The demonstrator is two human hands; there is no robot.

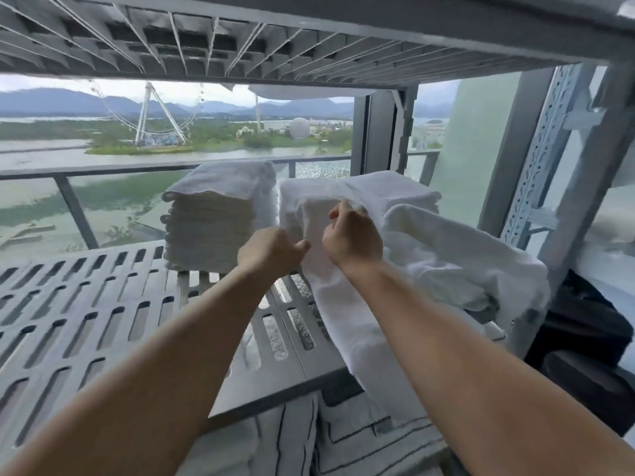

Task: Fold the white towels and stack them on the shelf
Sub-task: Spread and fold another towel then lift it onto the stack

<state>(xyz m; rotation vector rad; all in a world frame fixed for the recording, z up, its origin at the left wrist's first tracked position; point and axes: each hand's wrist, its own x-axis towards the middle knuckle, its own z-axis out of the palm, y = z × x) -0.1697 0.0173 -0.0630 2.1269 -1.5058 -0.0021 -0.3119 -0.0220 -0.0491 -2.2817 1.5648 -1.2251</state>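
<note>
- Grey slotted plastic shelf is seen lower left, a folded white towel stack at centre.
- Right of centre, a loose white terry towel is pinched by left hand and right hand, close together.

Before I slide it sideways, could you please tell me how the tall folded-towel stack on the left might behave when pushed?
The stack, many thin loose layers, would probably lean or shear if pushed high. The slotted shelf may snag its underside rather than let it glide.
</note>
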